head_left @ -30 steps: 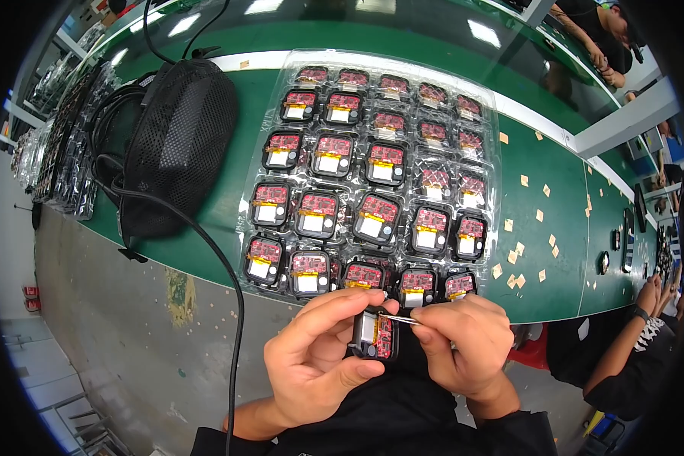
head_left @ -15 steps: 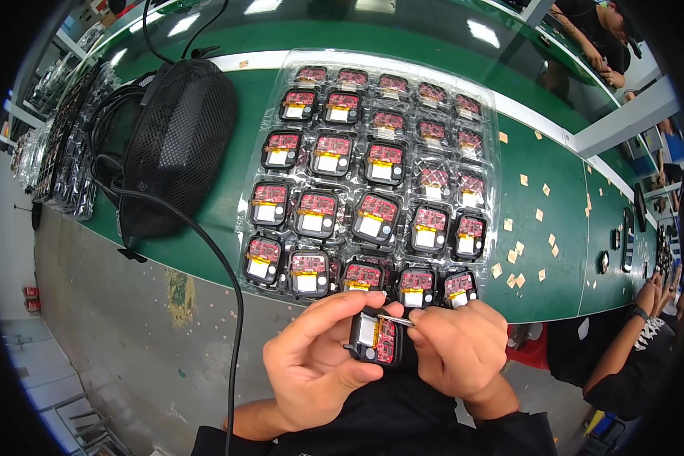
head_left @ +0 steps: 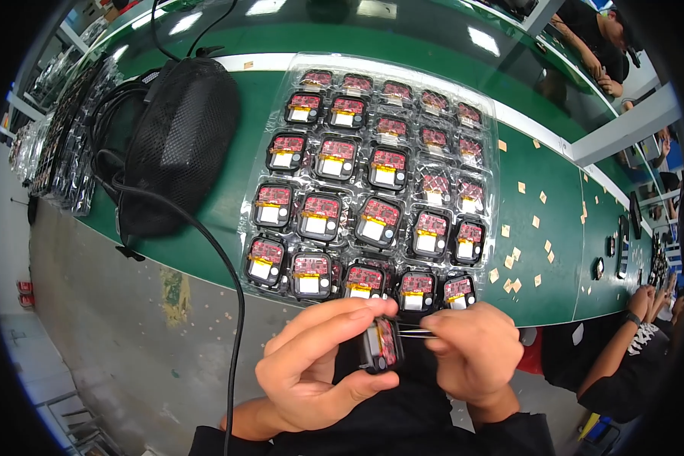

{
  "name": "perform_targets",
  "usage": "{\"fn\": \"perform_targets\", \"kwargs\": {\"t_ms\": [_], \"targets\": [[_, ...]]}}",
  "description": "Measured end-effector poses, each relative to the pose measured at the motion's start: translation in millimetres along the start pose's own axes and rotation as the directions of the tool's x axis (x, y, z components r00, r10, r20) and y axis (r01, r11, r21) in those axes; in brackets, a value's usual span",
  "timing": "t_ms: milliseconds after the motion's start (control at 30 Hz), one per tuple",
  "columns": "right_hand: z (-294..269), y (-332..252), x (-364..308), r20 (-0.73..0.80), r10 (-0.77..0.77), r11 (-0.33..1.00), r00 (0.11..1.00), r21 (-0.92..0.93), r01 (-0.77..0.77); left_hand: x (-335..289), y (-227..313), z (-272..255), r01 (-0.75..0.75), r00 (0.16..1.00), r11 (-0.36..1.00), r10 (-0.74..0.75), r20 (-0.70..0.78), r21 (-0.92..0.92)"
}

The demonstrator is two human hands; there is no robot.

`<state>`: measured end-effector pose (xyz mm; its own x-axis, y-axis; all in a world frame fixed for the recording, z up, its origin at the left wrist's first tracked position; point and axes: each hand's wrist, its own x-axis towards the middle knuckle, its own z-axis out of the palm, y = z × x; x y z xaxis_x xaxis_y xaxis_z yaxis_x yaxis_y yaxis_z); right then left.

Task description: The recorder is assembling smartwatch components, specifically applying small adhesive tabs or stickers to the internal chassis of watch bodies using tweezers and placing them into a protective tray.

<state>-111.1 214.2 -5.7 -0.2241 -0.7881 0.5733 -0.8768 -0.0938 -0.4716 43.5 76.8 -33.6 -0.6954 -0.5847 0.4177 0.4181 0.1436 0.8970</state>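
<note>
My left hand [head_left: 323, 368] pinches a small black module [head_left: 380, 343] with a red circuit board, held on edge just below the table's front edge. Close against it on the right, my right hand [head_left: 475, 357] grips thin metal tweezers [head_left: 412, 330] whose tips touch the module. Right above both hands lies a clear plastic tray [head_left: 260, 163] on the green table [head_left: 562, 258]. The tray's pockets hold several identical black modules [head_left: 321, 215] with red boards and pale labels.
A black mesh pouch [head_left: 178, 140] with a black cable [head_left: 224, 281] running down past my left arm sits left of the tray. Small tan paper squares [head_left: 513, 258] dot the table to the right. Stacked trays [head_left: 61, 144] stand far left. Another person's forearm [head_left: 623, 353] is at the right.
My hands have shifted slightly: the module has turned more on edge and the right hand's tweezers have drawn in against it.
</note>
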Motion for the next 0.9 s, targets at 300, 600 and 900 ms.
{"fn": "perform_targets", "kwargs": {"t_ms": [300,600,900], "targets": [[-22.2,-29.3,12.0,0.099,0.258,0.915,0.961,0.296,-0.276,5.6,9.1,8.4,-0.253,0.951,0.915,0.175,0.256,0.316],[-30.1,-30.5,34.1,0.123,0.159,0.977,0.980,0.126,-0.174,12.2,-7.3,19.8,-0.452,0.888,0.846,0.458,0.049,0.282],[-28.2,-23.3,45.8,-0.019,0.147,0.989,0.989,-0.026,-0.148,15.0,-4.6,8.6,-0.404,0.889,0.733,0.456,0.045,0.547]]}}
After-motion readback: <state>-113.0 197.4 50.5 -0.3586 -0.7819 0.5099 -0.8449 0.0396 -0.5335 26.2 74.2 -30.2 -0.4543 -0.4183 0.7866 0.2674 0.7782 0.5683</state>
